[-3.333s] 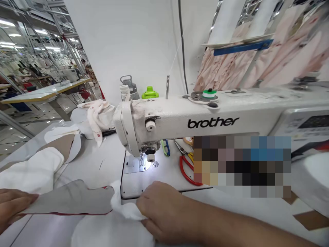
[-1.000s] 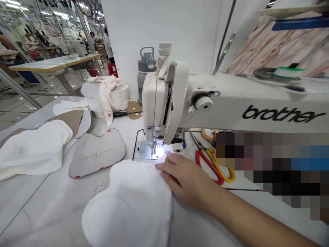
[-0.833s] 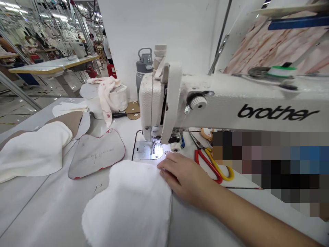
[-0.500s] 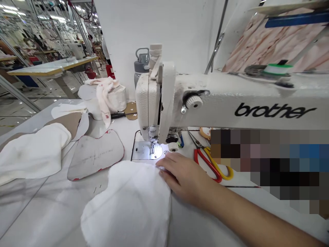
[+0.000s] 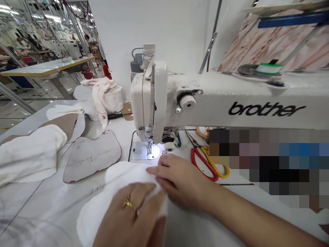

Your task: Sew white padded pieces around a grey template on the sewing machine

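Note:
A white fabric piece (image 5: 118, 173) with a wavy outline lies on the table just in front of the sewing machine (image 5: 205, 109). My right hand (image 5: 181, 176) is closed at its upper right edge, fingertips on the cloth close to the needle plate (image 5: 138, 151). Over the lower part of the same cloth comes my left hand (image 5: 133, 212), a gold ring on one finger. Its bent fingers close toward the right edge of the cloth; they are slightly blurred, and the palm hides much of the fabric. The presser foot (image 5: 149, 147) stands above the lit plate, apart from the cloth.
A grey template (image 5: 92, 156) with red-marked edges lies left of the cloth, beside more white fabric pieces (image 5: 33, 154). Scissors (image 5: 205, 164) with red and yellow handles rest right of the needle. Behind are a screwdriver (image 5: 115, 116), a pinkish cloth (image 5: 101, 97) and a grey bottle (image 5: 137, 63).
My left hand has come into view from below and reached over the white fabric. The right hand's fingers have shifted slightly on the fabric's edge. The whole view has moved a little.

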The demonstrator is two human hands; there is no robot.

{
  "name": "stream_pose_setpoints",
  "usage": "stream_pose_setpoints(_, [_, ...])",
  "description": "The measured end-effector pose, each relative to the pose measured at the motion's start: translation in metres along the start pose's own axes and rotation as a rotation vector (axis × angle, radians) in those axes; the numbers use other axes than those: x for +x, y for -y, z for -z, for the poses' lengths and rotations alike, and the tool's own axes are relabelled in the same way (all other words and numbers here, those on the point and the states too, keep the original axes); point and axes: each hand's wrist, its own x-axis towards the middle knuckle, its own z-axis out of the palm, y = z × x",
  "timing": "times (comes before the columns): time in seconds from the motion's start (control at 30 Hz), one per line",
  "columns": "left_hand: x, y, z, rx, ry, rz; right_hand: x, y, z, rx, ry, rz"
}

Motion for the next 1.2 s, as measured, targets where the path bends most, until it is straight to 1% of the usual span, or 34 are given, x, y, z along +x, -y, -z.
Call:
stream_pose_setpoints(0.07, [0.012,0.014,-0.006,0.215,-0.059,-0.029,0.000,0.001,0.000,-0.051,0.007,0.018])
stream_pose_setpoints(0.13, [0.017,0.022,-0.010,0.398,-0.072,-0.105,-0.001,0.004,0.002,-0.104,0.029,0.019])
stream_pose_setpoints(0.17, [0.017,0.024,-0.010,0.451,-0.059,-0.152,-0.001,0.005,0.003,-0.123,0.042,0.022])
stream_pose_setpoints(0.27, [0.014,0.031,-0.005,0.494,0.011,-0.250,-0.001,0.010,0.007,-0.160,0.073,0.024])
stream_pose_setpoints(0.33, [0.014,0.040,0.001,0.464,0.063,-0.292,-0.001,0.013,0.007,-0.172,0.090,0.023])
stream_pose_setpoints(0.43, [0.022,0.060,0.009,0.325,0.136,-0.279,-0.002,0.014,0.003,-0.202,0.086,0.001])
stream_pose_setpoints(0.53, [0.034,0.080,0.015,0.147,0.216,-0.263,-0.003,0.012,-0.004,-0.266,0.002,0.033])
stream_pose_setpoints(0.63, [0.046,0.094,0.019,0.053,0.251,-0.270,-0.003,0.009,-0.013,-0.331,-0.091,0.119])
stream_pose_setpoints(0.8, [0.064,0.111,0.020,-0.007,0.244,-0.348,0.002,0.002,-0.022,-0.355,-0.169,0.098])
stream_pose_setpoints(0.9, [0.076,0.122,0.018,-0.052,0.249,-0.335,0.005,-0.001,-0.028,-0.377,-0.215,0.064])
stream_pose_setpoints(1.0, [0.084,0.128,0.016,-0.109,0.204,-0.322,0.008,-0.003,-0.032,-0.444,-0.264,0.022])
stream_pose_setpoints(1.07, [0.086,0.130,0.015,-0.112,0.185,-0.323,0.009,-0.004,-0.034,-0.476,-0.268,0.003])
stream_pose_setpoints(1.2, [0.084,0.131,0.011,-0.075,0.180,-0.310,0.011,-0.003,-0.035,-0.474,-0.226,-0.035])
